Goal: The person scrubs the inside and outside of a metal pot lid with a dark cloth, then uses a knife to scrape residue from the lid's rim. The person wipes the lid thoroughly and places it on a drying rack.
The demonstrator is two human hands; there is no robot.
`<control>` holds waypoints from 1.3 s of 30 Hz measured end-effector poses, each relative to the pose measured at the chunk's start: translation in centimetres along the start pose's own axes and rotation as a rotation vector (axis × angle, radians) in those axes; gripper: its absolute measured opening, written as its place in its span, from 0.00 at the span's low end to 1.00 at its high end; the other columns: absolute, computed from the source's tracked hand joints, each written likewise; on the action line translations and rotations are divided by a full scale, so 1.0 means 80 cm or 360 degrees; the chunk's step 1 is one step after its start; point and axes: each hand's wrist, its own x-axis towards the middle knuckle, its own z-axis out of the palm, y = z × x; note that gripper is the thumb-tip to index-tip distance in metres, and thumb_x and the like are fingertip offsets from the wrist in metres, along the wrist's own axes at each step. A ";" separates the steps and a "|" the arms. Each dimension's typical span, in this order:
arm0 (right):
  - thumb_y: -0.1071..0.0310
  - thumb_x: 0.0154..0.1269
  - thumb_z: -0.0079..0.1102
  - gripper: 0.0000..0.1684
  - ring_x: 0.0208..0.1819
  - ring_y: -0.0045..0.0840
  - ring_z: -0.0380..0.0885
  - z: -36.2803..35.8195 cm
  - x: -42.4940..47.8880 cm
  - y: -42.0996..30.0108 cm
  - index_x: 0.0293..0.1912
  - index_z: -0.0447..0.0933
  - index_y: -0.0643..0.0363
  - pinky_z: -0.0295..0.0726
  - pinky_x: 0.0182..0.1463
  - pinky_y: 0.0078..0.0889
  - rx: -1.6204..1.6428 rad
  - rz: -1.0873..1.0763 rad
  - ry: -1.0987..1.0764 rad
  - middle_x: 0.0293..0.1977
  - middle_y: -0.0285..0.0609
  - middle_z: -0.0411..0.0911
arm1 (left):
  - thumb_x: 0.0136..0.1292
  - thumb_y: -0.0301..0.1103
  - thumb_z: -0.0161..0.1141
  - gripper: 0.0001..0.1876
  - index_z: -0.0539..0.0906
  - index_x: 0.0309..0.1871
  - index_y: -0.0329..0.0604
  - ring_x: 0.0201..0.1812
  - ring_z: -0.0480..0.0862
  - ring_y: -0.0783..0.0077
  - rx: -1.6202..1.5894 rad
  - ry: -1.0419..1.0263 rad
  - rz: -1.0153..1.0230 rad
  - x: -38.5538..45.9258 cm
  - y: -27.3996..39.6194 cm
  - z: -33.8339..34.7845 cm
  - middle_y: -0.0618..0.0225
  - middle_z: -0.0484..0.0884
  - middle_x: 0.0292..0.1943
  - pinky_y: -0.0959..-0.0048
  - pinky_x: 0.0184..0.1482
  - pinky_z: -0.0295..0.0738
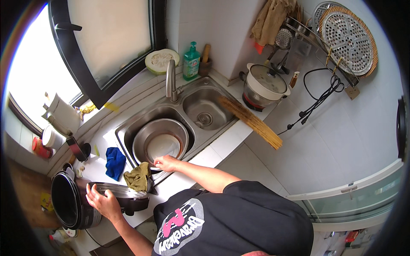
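Note:
A steel basin (pixel 141 137) holding some cloudy liquid sits in the left bowl of the double sink (pixel 189 108). My right hand (pixel 165 163) is at the basin's near rim, fingers curled; whether it pinches the rim is unclear. At lower left, my left hand (pixel 102 201) rests with spread fingers on the lid (pixel 137 203) of a black electric cooker (pixel 65 200), whose lid is raised. An olive-green cloth (pixel 138 177) lies between the lid and the sink, beside a blue cloth (pixel 115 163). The faucet (pixel 171 78) stands behind the basin.
A bundle of split bamboo (pixel 256 124) lies across the right sink bowl's edge. A lidded pot (pixel 267 83) stands right of the sink. Behind are a green pump bottle (pixel 191 62) and a cut winter melon (pixel 160 60). The open window (pixel 105 92) juts over the counter at left.

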 end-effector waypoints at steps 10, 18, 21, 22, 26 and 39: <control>0.68 0.67 0.58 0.09 0.27 0.21 0.82 -0.138 -0.046 -0.018 0.44 0.81 0.60 0.81 0.33 0.28 0.0602 0.0054 0.0814 0.32 0.41 0.84 | 0.54 0.26 0.50 0.25 0.75 0.59 0.36 0.72 0.55 0.41 -0.0169 0.0043 0.0061 -0.013 -0.016 0.004 0.56 0.62 0.71 0.49 0.76 0.45; 0.67 0.71 0.57 0.10 0.26 0.20 0.81 -0.362 -0.106 -0.025 0.46 0.80 0.62 0.79 0.31 0.24 0.0472 -0.0128 0.1420 0.33 0.42 0.84 | 0.52 0.24 0.49 0.25 0.77 0.56 0.38 0.71 0.59 0.43 -0.0171 0.0165 0.0015 -0.026 -0.036 0.005 0.55 0.64 0.70 0.49 0.75 0.49; 0.66 0.67 0.59 0.11 0.30 0.24 0.82 -0.477 -0.132 -0.015 0.46 0.81 0.62 0.79 0.36 0.29 0.0137 -0.0059 0.1872 0.33 0.42 0.84 | 0.49 0.23 0.48 0.26 0.78 0.55 0.41 0.71 0.61 0.45 -0.0189 0.0210 0.0020 -0.026 -0.041 0.013 0.55 0.65 0.70 0.50 0.75 0.48; 0.67 0.68 0.58 0.10 0.31 0.20 0.80 -0.526 -0.136 0.002 0.46 0.80 0.61 0.78 0.34 0.24 0.0006 -0.0164 0.2022 0.34 0.39 0.83 | 0.49 0.23 0.48 0.26 0.78 0.55 0.41 0.71 0.61 0.45 -0.0182 0.0213 0.0045 -0.025 -0.044 0.016 0.55 0.65 0.70 0.50 0.75 0.48; 0.70 0.67 0.56 0.11 0.37 0.25 0.80 -0.701 -0.167 0.023 0.48 0.81 0.59 0.78 0.40 0.27 -0.0205 -0.0202 0.2497 0.40 0.41 0.82 | 0.46 0.22 0.49 0.27 0.78 0.54 0.40 0.70 0.63 0.47 -0.0159 0.0274 0.0055 -0.022 -0.055 0.023 0.53 0.68 0.69 0.50 0.75 0.49; 0.80 0.70 0.33 0.32 0.44 0.44 0.81 -0.980 -0.267 -0.020 0.73 0.46 0.66 0.88 0.37 0.38 0.0513 -0.0009 0.2216 0.62 0.65 0.61 | 0.44 0.20 0.47 0.28 0.77 0.54 0.38 0.72 0.61 0.50 -0.0007 0.0254 0.0135 -0.013 -0.019 0.042 0.56 0.67 0.70 0.53 0.77 0.45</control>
